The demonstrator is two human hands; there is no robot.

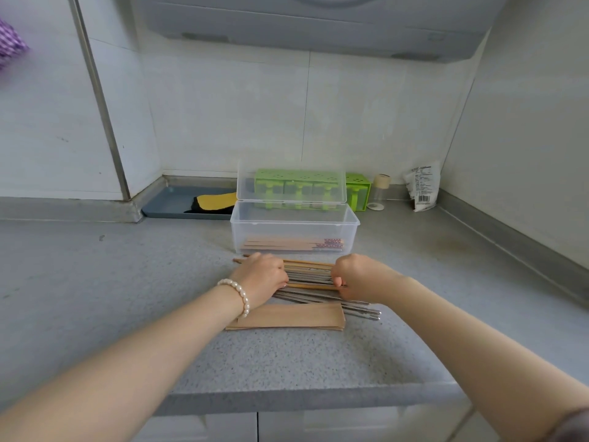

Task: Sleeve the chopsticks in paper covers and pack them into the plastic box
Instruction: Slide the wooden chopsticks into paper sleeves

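Picking: we judge we're at the grab-a-pair step, both hands down on the loose chopsticks [310, 275] at the counter's centre.
Left hand: our left hand [263, 277] lies on the pile's 9 o'clock end, fingers curled down over the sticks; whether it actually pinches one, we cannot tell.
Right hand: our right hand [353, 275] is fisted at the 3 o'clock end, fingertips tucked in among the sticks; looks like a narrow grip on one or two, but we can't confirm.
Pile: mix of wooden sticks and metal chopsticks [360, 309], the metal ones fanning out toward 4 o'clock.
Paper covers [290, 317]: flat brown stack at 6 o'clock of the pile, touching it, partly under our left wrist.
Plastic box [294, 229]: clear, lid up, at 12 o'clock just beside the pile.
Done: a few sleeved pairs [293, 244] already lie flat in the box bottom; exact count unclear.
Left: most of it, we reckon. The loose pile is far bigger than what's packed, the box is mostly unfilled, and the lid is not yet closed.
Background: green rack [358, 189] behind the box at 12 o'clock, not in play.
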